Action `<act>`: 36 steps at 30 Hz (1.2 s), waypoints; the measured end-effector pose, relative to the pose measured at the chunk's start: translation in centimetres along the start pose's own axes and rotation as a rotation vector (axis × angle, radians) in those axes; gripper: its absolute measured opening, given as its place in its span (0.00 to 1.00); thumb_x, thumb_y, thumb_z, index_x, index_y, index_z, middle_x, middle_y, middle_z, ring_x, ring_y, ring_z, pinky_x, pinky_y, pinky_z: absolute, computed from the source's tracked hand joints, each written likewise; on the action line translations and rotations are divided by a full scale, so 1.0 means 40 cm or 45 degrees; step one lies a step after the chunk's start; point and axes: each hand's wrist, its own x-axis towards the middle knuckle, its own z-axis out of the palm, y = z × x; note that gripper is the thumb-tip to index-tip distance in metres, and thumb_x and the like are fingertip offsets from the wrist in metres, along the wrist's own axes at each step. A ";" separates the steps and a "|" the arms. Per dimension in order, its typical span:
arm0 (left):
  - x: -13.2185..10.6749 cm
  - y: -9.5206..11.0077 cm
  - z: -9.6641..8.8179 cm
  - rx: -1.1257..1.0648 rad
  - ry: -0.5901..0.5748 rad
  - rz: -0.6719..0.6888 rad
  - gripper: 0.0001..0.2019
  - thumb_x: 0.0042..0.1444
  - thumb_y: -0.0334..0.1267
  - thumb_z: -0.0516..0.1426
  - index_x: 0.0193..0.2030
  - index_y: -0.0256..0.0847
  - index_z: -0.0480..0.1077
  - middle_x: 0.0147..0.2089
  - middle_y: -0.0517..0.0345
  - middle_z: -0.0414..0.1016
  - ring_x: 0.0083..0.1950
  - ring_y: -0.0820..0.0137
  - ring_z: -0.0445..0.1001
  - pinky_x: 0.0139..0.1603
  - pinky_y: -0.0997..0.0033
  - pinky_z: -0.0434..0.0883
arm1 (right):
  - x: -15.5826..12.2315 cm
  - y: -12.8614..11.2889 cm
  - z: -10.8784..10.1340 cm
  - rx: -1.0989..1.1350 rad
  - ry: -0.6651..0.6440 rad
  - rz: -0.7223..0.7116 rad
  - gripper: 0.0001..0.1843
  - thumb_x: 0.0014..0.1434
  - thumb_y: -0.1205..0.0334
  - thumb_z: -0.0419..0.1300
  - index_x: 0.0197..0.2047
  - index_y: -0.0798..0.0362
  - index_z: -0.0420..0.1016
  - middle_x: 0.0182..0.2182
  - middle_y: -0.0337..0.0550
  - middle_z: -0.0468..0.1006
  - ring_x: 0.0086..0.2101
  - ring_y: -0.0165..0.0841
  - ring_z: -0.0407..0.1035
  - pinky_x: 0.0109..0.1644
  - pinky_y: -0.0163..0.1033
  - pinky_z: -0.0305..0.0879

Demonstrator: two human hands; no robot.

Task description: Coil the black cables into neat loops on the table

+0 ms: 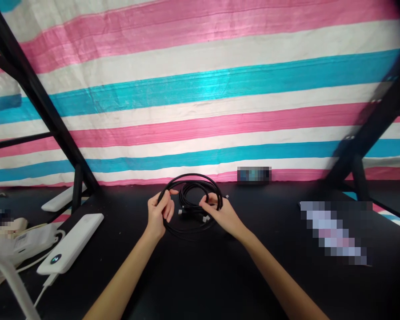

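A black cable, wound into loose loops with small white-tipped plugs at its ends, rests on the black table near the far edge. My left hand pinches the left side of the loop between thumb and fingers. My right hand grips the right side of the coil, fingers curled over the strands. Both forearms reach in from the bottom of the view.
A white power bank with a white lead lies at the left, beside another white bar and a white device. Black metal frame struts slant up at left and right. A striped pink, blue and white tarp hangs behind.
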 end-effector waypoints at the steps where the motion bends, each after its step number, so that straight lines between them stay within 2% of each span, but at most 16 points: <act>1: 0.001 0.001 -0.003 0.016 0.032 0.042 0.13 0.55 0.45 0.57 0.33 0.36 0.73 0.11 0.70 0.47 0.11 0.82 0.47 0.14 0.77 0.44 | -0.001 0.006 0.005 -0.024 -0.035 -0.022 0.11 0.54 0.53 0.58 0.32 0.53 0.69 0.29 0.41 0.75 0.34 0.35 0.71 0.39 0.39 0.66; 4: -0.001 0.000 -0.007 0.109 0.072 0.153 0.14 0.55 0.46 0.57 0.31 0.36 0.74 0.11 0.69 0.48 0.11 0.82 0.49 0.14 0.76 0.44 | -0.002 0.027 0.016 -0.017 -0.075 -0.036 0.10 0.55 0.55 0.57 0.33 0.53 0.68 0.33 0.43 0.74 0.36 0.34 0.72 0.41 0.39 0.67; 8: -0.011 -0.008 -0.002 0.188 0.003 0.191 0.17 0.55 0.49 0.56 0.26 0.37 0.73 0.10 0.68 0.49 0.10 0.81 0.51 0.13 0.76 0.46 | 0.003 0.052 0.023 0.169 0.002 0.067 0.17 0.56 0.46 0.55 0.32 0.53 0.64 0.34 0.46 0.75 0.32 0.35 0.74 0.34 0.40 0.71; 10: -0.015 -0.013 0.002 0.184 -0.034 0.155 0.20 0.54 0.52 0.56 0.23 0.37 0.72 0.09 0.68 0.49 0.09 0.81 0.51 0.12 0.77 0.46 | 0.004 0.057 0.024 0.185 0.111 0.032 0.19 0.56 0.43 0.54 0.32 0.53 0.65 0.32 0.47 0.76 0.31 0.35 0.74 0.36 0.41 0.72; 14: -0.016 -0.022 0.004 0.127 -0.139 0.040 0.23 0.50 0.57 0.56 0.20 0.38 0.70 0.08 0.68 0.47 0.07 0.81 0.48 0.11 0.78 0.43 | 0.002 0.051 0.020 0.086 0.268 -0.102 0.19 0.59 0.44 0.52 0.33 0.53 0.69 0.33 0.47 0.76 0.32 0.35 0.74 0.42 0.43 0.71; 20: -0.016 -0.030 0.004 0.071 -0.410 -0.089 0.26 0.49 0.61 0.55 0.20 0.37 0.70 0.08 0.67 0.49 0.07 0.79 0.52 0.11 0.77 0.45 | 0.002 0.042 0.012 0.132 0.432 -0.131 0.17 0.57 0.46 0.55 0.33 0.52 0.71 0.31 0.46 0.77 0.31 0.36 0.74 0.40 0.43 0.71; 23: -0.020 -0.034 0.008 0.049 -0.471 -0.130 0.25 0.49 0.60 0.56 0.19 0.36 0.70 0.08 0.67 0.50 0.08 0.79 0.52 0.11 0.77 0.46 | 0.003 0.036 0.005 0.201 0.482 -0.150 0.14 0.57 0.49 0.58 0.33 0.52 0.70 0.28 0.44 0.76 0.31 0.36 0.74 0.40 0.43 0.72; 26: -0.023 -0.037 0.015 0.080 -0.416 -0.154 0.25 0.48 0.59 0.57 0.17 0.36 0.69 0.07 0.67 0.49 0.08 0.81 0.49 0.11 0.76 0.46 | 0.004 0.021 -0.004 0.235 0.506 -0.204 0.12 0.57 0.52 0.58 0.35 0.52 0.71 0.30 0.44 0.76 0.31 0.35 0.73 0.40 0.43 0.71; 29: -0.022 -0.036 0.020 0.100 -0.280 -0.169 0.26 0.48 0.59 0.57 0.14 0.37 0.66 0.07 0.67 0.48 0.08 0.82 0.47 0.12 0.76 0.43 | 0.004 0.005 -0.012 0.166 0.568 -0.217 0.10 0.56 0.54 0.59 0.35 0.52 0.69 0.27 0.41 0.75 0.28 0.33 0.71 0.37 0.40 0.69; 33: -0.009 -0.028 0.019 -0.066 -0.066 -0.213 0.28 0.49 0.54 0.59 0.10 0.38 0.55 0.08 0.69 0.45 0.10 0.84 0.45 0.14 0.76 0.40 | 0.002 -0.008 -0.016 0.105 0.526 -0.217 0.10 0.56 0.55 0.59 0.37 0.51 0.67 0.23 0.36 0.71 0.25 0.30 0.66 0.31 0.36 0.63; 36: 0.004 -0.020 0.012 -0.292 0.000 -0.334 0.30 0.49 0.51 0.61 0.12 0.39 0.46 0.09 0.70 0.43 0.11 0.85 0.44 0.14 0.78 0.45 | -0.001 -0.005 -0.015 0.028 0.419 -0.112 0.14 0.56 0.50 0.57 0.27 0.52 0.68 0.18 0.35 0.64 0.20 0.28 0.60 0.26 0.35 0.57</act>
